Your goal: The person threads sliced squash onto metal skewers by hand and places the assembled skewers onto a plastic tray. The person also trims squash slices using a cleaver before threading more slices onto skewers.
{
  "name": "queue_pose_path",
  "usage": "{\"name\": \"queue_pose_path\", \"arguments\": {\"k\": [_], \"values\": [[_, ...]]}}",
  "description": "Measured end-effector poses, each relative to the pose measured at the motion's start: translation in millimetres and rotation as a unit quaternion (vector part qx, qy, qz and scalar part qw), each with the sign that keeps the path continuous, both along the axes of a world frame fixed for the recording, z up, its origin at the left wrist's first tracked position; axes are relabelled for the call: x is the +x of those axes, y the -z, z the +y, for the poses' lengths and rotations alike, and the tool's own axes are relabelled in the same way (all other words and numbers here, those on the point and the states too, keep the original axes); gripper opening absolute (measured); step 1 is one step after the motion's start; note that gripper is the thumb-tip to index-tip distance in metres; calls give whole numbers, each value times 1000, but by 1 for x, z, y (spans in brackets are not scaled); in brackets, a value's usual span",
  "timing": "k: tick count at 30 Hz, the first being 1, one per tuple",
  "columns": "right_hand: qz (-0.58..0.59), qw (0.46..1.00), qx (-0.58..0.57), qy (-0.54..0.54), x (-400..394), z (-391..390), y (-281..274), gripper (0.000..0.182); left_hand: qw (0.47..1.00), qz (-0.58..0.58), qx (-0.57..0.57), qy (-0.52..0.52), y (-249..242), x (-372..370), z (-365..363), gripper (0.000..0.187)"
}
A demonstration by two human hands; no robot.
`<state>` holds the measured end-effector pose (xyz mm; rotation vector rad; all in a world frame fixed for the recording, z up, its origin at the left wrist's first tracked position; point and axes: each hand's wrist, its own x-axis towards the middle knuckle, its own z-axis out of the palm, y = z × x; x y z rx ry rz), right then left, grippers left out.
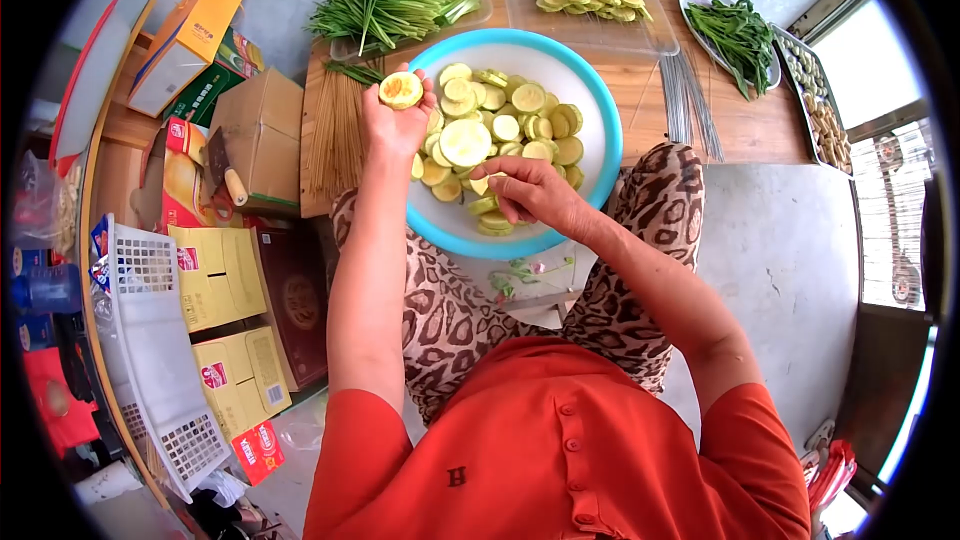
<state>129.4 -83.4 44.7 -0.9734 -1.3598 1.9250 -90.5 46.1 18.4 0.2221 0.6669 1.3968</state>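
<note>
A white basin with a light blue rim [612,130] holds many round zucchini slices [465,143] with green edges. My left hand [398,118], at the basin's upper left rim, is closed round a zucchini slice [401,90] whose centre looks orange-brown. Over the lower right of the slices, my right hand [530,192] reaches in with its fingers bent towards a slice near the fingertips; whether it grips one is too small to tell.
Thin wooden skewers [333,140] and metal skewers [688,105] lie on the wooden table [760,140]. Behind are green stalks [395,5], a clear tray [655,35] of slices and a plate of leafy greens [735,40]. Cartons [262,130] stand left.
</note>
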Motion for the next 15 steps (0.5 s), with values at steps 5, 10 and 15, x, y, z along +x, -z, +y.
{"name": "queue_pose_path", "arguments": {"k": [5, 10, 15], "values": [[5, 1000, 14, 7, 1, 1, 0, 24, 995, -94, 16, 25, 8, 3, 2, 48], [-1, 1000, 8, 8, 1, 2, -2, 24, 996, -82, -1, 28, 8, 9, 1, 46], [-11, 1000, 2, 7, 1, 2, -3, 23, 996, -82, 8, 45, 11, 10, 2, 45]]}}
